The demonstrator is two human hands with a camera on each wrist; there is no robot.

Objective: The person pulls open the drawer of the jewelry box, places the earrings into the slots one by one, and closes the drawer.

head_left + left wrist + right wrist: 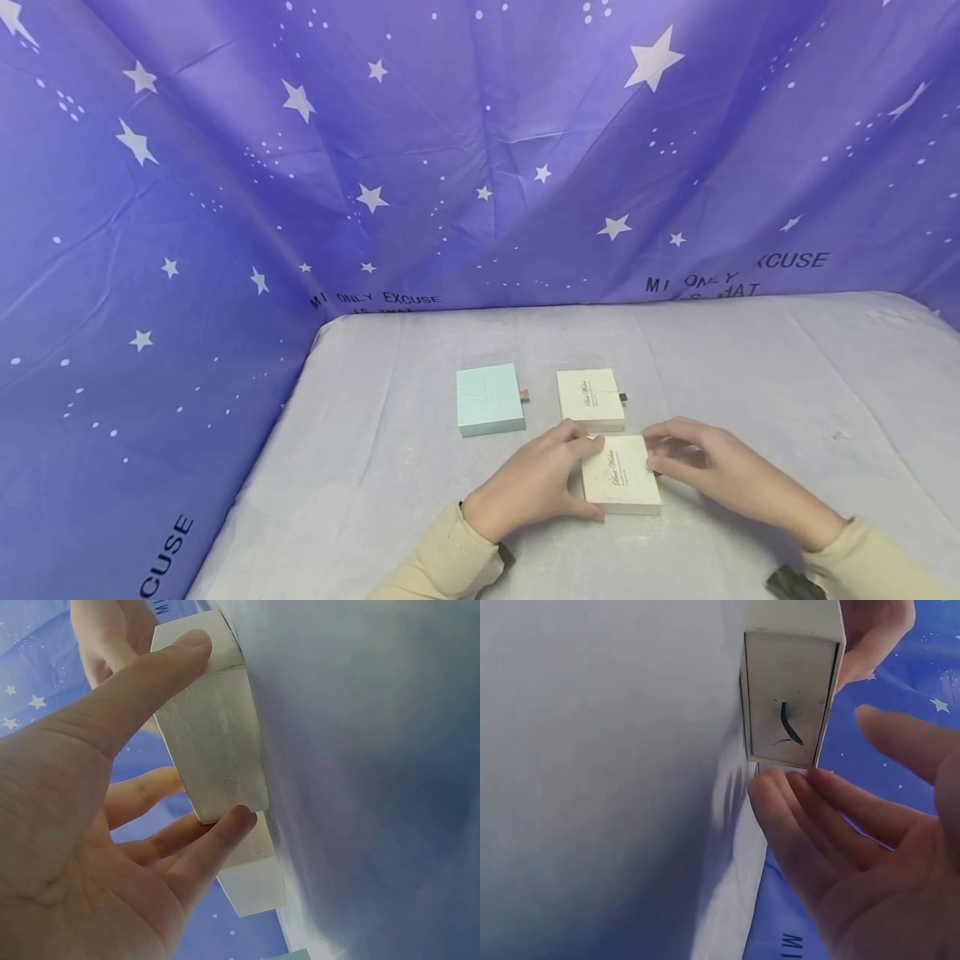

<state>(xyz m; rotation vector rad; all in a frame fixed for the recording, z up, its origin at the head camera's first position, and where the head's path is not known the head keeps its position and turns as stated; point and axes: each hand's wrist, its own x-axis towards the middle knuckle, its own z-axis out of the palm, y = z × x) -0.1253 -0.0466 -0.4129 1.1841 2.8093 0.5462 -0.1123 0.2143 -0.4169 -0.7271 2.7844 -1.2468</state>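
A small cream drawer-style gift box [630, 483] with dark lettering on its lid lies flat on the table. My left hand [534, 482] grips it from the left, the thumb on the near side and the fingers at the far side. In the right wrist view, the drawer front [791, 682] is closed flush and carries a short black ribbon tab [789, 724]. My right hand [723, 475] is at the box's right end, thumb apart from the fingers. Its fingertips [769, 784] are close by the drawer end's far corner; I cannot tell whether they touch.
Just behind stands a second cream box [585, 393] with a black tab on its right. Left of that lies a mint-green box [487, 398] with a pinkish tab. A pale cloth covers the table [375, 500]. Purple star-printed curtains [450, 150] hang at the back and left.
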